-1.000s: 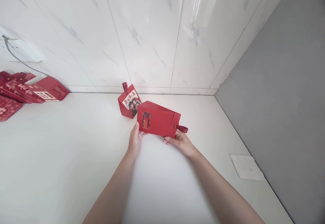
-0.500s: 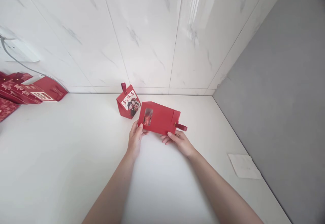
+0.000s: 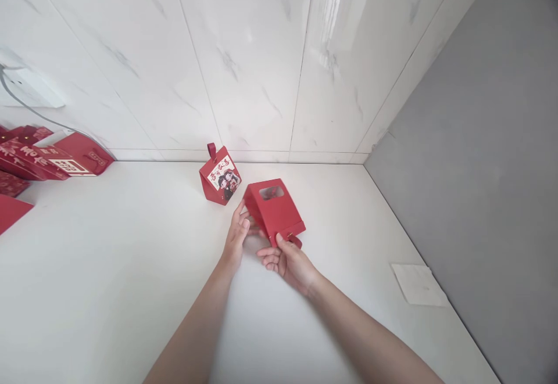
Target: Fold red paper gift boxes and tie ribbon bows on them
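Observation:
A red gift box with a small clear window is tilted between my hands, its ribbon-handle end towards me. My right hand pinches that near end, thumb on top beside the dark red ribbon loop. At the box's left side is my left hand, fingers apart and thumb raised; some fingertips are hidden by the box, and whether they touch it I cannot tell. Just behind to the left stands another red gift box, upright, with a ribbon loop and a label showing two cartoon figures.
Several red boxes lie along the wall at the far left, below a white socket with a grey cable. A folded white tissue lies on the white table by its right edge. A tiled wall borders the back.
The box has turned so that its handle end points towards me and its window faces away. My left hand has loosened from it; my right hand has moved nearer and left.

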A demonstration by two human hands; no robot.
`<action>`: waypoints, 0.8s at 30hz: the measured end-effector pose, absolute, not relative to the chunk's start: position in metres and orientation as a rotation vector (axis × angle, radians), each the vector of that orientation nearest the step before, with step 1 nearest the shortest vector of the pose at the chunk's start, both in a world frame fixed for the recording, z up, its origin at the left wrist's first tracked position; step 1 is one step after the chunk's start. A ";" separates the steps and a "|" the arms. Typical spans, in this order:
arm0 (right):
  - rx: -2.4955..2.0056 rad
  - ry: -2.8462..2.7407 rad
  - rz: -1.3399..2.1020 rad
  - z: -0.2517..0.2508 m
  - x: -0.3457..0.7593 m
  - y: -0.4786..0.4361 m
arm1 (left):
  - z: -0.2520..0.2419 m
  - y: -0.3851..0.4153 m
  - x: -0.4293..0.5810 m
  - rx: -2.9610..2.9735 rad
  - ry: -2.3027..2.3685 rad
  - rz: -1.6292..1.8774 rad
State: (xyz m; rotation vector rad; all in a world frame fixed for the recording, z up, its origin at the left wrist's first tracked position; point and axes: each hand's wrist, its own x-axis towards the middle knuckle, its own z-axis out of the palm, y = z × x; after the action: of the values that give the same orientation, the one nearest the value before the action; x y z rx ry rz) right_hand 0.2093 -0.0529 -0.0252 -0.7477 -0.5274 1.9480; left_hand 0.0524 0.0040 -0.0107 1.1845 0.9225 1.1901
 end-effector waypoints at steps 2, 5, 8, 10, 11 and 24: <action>-0.742 -0.701 1.919 -0.025 0.201 -0.056 | -0.004 0.002 0.055 1.211 0.899 1.185; -0.778 -0.849 1.862 -0.026 0.201 -0.056 | 0.004 -0.002 0.059 1.229 0.864 1.189; -0.829 -0.945 1.839 -0.027 0.204 -0.056 | 0.008 -0.006 0.061 1.196 0.843 1.244; -0.883 -1.031 1.807 -0.025 0.204 -0.059 | 0.009 -0.007 0.061 1.101 0.847 1.284; -0.911 -1.074 1.784 -0.024 0.203 -0.061 | 0.009 -0.008 0.061 1.032 0.849 1.302; -0.963 -1.249 1.760 -0.017 0.206 -0.066 | 0.017 -0.002 0.052 0.504 0.837 1.395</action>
State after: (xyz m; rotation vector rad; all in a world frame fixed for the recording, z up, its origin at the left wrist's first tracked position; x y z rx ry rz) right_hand 0.2063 -0.0661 -0.0169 -0.9629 -1.2489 1.7598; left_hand 0.0522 -0.0024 0.0167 0.5038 0.8368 1.3947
